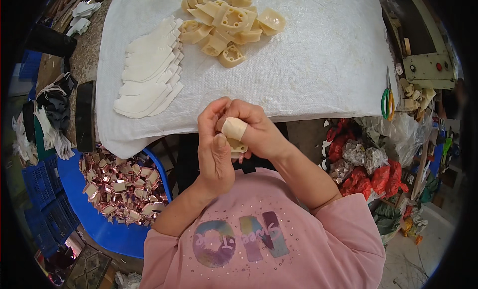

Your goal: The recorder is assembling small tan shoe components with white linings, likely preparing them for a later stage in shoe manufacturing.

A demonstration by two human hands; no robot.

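Note:
In front of my chest both hands are closed together around a beige plastic shoe heel (pixel 238 148), mostly hidden by the fingers. My left hand (pixel 213 144) grips it from the left, thumb pointing up. My right hand (pixel 256 132) presses in from the right; a cream band, apparently tape, wraps its thumb. Beyond them, a heap of similar beige heels (pixel 233 20) lies on the white woven sheet (pixel 308 65) over the table. Left of that heap, thin white cut pieces (pixel 149 65) lie overlapped in rows.
At lower left a blue basin (pixel 112 241) holds many shiny pink pieces (pixel 122 187). Green-and-orange scissors (pixel 387 102) lie at the table's right edge. Red and clear plastic bags (pixel 366 174) crowd the right side. A dark flat object (pixel 85 114) sits beside the sheet's left edge.

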